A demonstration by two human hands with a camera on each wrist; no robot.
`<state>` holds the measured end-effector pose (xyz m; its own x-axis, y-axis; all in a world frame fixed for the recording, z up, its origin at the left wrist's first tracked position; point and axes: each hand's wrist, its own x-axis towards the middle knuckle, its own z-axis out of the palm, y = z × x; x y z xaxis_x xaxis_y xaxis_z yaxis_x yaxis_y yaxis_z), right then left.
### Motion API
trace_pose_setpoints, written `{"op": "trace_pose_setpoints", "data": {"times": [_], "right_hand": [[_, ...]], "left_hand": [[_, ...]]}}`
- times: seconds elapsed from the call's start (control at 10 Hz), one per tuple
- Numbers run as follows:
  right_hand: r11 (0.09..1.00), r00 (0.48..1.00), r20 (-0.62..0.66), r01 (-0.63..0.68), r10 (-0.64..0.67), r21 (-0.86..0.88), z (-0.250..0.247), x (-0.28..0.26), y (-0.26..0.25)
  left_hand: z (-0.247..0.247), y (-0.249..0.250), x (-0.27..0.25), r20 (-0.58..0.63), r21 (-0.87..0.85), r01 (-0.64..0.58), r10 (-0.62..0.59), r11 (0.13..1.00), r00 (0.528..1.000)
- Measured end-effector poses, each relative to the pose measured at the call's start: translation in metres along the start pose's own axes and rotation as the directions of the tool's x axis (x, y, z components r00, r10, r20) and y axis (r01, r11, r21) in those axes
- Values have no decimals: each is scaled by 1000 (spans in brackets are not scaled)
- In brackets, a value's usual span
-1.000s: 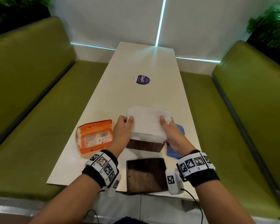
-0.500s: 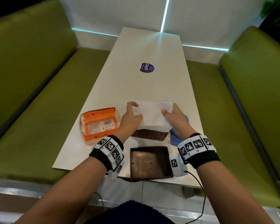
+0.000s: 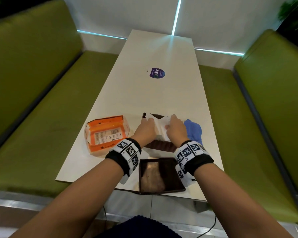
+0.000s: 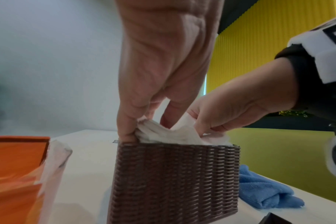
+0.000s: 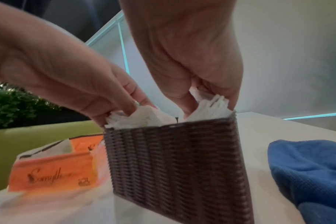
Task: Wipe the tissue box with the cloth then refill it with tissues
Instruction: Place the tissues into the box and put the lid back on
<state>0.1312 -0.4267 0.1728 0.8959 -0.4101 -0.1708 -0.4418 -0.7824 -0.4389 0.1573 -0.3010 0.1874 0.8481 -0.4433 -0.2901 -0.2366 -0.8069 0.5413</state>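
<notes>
Far up your bench (image 3: 127, 93), a round purple sticker (image 3: 156, 73) reads "ClayG", its smaller lines too fine to read. To your near left, the orange tissue pack (image 5: 54, 171) bears a script brand that looks like "Smyth"; a barcode label (image 3: 107, 136) on its top is illegible.

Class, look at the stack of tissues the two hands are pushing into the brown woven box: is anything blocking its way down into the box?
Nothing visible does. The tissues already sit in the open top of the woven box, left hand and right hand gripping the ends. The lid lies apart, nearer the table edge.
</notes>
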Motion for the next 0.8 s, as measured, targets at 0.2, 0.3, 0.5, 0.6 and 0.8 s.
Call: {"op": "trace_pose_setpoints", "data": {"times": [0.2, 0.3, 0.5, 0.6, 0.8], "right_hand": [[956, 997, -36, 61, -74, -286, 7, -2, -1], [912, 983, -74, 129, -170, -389, -3, -4, 4], [855, 905, -15, 397, -426, -335, -20, -6, 17], [827, 905, 153, 424, -396, -368, -7, -2, 20], [823, 897, 189, 442, -400, -355, 8, 5, 17]], "left_hand": [[7, -4, 1, -33, 126, -5, 9, 992, 999], [8, -8, -1, -55, 239, -49, 63, 970, 996], [-4, -6, 10, 8, 393, -222, 238, 893, 971], [-3, 0, 16, 170, 475, -279, 224, 834, 960], [-7, 0, 19, 273, 567, -247, 104, 786, 956]]}}
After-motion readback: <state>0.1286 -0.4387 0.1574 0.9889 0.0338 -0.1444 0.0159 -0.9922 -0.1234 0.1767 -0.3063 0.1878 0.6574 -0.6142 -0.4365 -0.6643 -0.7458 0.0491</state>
